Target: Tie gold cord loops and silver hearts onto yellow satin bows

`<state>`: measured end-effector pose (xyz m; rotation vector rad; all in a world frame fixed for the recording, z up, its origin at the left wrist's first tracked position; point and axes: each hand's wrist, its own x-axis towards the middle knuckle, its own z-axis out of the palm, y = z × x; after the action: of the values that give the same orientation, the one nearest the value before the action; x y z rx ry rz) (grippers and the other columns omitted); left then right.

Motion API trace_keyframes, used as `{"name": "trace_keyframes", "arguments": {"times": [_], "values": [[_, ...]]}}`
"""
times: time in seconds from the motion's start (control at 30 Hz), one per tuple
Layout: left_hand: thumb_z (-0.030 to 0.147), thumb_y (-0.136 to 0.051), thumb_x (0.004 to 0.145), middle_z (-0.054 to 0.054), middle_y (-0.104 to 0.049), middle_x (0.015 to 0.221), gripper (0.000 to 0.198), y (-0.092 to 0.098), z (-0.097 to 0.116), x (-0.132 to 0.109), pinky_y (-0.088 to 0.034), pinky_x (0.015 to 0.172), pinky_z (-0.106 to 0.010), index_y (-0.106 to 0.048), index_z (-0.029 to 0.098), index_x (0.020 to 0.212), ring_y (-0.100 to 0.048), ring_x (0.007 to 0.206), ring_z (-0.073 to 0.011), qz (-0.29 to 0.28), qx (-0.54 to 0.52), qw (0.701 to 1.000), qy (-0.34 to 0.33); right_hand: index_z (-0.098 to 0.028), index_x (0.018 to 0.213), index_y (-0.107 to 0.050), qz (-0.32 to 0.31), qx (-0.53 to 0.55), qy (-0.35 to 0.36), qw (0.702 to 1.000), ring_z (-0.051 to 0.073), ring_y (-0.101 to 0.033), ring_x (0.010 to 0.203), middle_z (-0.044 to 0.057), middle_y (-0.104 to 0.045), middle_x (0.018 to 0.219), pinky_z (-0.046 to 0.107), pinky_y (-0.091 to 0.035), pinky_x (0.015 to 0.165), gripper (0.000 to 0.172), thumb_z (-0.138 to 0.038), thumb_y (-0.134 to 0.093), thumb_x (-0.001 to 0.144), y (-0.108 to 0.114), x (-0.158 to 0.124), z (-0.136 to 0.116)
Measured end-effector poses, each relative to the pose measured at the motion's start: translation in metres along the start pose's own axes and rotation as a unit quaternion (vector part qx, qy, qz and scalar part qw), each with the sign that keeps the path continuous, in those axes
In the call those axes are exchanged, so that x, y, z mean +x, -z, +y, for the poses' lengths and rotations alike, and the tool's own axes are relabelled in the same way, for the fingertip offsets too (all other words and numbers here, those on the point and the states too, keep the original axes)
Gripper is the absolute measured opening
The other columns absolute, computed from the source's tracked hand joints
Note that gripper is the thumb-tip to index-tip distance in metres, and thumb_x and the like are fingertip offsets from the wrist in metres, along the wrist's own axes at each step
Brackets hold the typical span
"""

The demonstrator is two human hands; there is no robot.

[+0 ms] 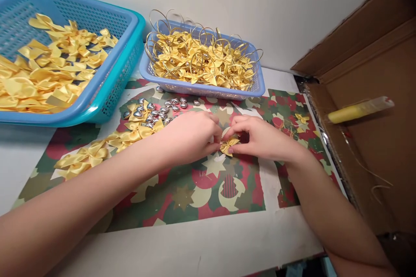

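Observation:
Between my two hands, just above the patterned paper [182, 201], is a small yellow ribbon bow [229, 145]. My right hand [260, 136] pinches it from the right with thumb and forefinger. The fingers of my left hand [198, 136] are pressed together at the bow's left edge; whatever they grip there is too small to make out. Silver bell-like beads [162, 112] are scattered beyond my left wrist. A row of loose yellow bows [87, 158] lies along the far side of my left forearm.
Nested blue and teal baskets [128, 47] at left hold many yellow bows. A smaller periwinkle basket [204, 88] at the back holds bows with looped gold ties. To the right stands a cardboard box [373, 60] with a yellow tube [357, 109] against it. One bow [302, 119] lies near the box.

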<state>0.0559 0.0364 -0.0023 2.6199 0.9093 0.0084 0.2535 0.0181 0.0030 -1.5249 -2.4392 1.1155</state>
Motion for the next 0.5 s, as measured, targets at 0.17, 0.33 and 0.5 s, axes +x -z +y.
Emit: {"name": "trace_keyframes", "arguments": {"times": [0.17, 0.33, 0.5], "values": [[0.024, -0.058, 0.085, -0.005, -0.067, 0.081, 0.018, 0.000, 0.000, 0.000, -0.037, 0.056, -0.028, -0.074, 0.020, 0.078, -0.060, 0.068, -0.0178, 0.001, -0.010, 1.000, -0.003, -0.020, 0.090, -0.076, 0.011, 0.010, 0.004, 1.000, 0.016, -0.051, 0.082, 0.002, -0.058, 0.082, 0.027, -0.036, 0.069, 0.011, -0.021, -0.073, 0.079, -0.002, 0.000, -0.005], [0.023, -0.058, 0.084, -0.005, -0.066, 0.080, 0.018, -0.001, -0.003, 0.000, -0.039, 0.058, -0.028, -0.074, 0.020, 0.078, -0.061, 0.072, -0.0193, 0.004, -0.023, 1.000, -0.003, -0.019, 0.083, -0.076, 0.008, 0.016, 0.008, 1.000, 0.015, -0.051, 0.079, 0.002, -0.059, 0.080, 0.027, -0.035, 0.069, 0.009, -0.017, -0.067, 0.083, -0.009, 0.003, -0.005], [0.024, -0.057, 0.084, -0.005, -0.068, 0.084, 0.017, -0.003, -0.006, 0.001, -0.043, 0.064, -0.029, -0.074, 0.021, 0.082, -0.061, 0.077, -0.0199, 0.009, -0.040, 0.999, 0.006, -0.018, 0.078, -0.074, 0.006, 0.005, 0.014, 1.000, 0.014, -0.052, 0.078, 0.001, -0.061, 0.079, 0.028, -0.036, 0.071, 0.014, -0.011, -0.064, 0.082, -0.012, 0.005, -0.004]]}}
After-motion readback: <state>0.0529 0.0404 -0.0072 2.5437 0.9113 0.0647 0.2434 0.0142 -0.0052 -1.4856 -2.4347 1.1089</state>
